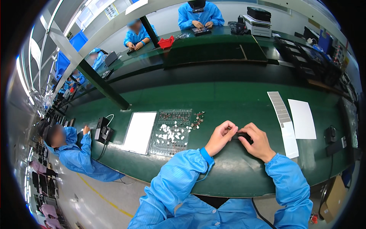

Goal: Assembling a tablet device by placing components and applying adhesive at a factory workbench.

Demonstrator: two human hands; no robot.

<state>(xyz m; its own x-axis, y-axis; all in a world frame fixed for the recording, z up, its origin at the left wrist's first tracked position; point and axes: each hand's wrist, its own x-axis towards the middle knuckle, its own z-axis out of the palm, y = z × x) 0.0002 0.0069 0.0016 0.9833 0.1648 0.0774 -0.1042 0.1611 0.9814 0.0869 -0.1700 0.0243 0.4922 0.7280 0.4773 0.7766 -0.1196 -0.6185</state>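
Above the green bench (228,171), my two hands are close together. The fingers of my left hand (221,138) are pinched; whatever lies between the tips is too small to make out. Curled fingers of my right hand (257,142) hold a small black part (244,135), its shape mostly covered by the hand. To the left lies a clear plastic tray (160,148) with many small white pieces (173,131) on it. Beside its far right corner sit small reddish-brown and silver parts (198,120).
A white sheet (140,133) lies left of the tray. On the right are a strip of grey labels (280,108) and white paper (302,118). A green post (103,84) rises from the bench. A co-worker (78,150) sits at left near a black device (103,130).
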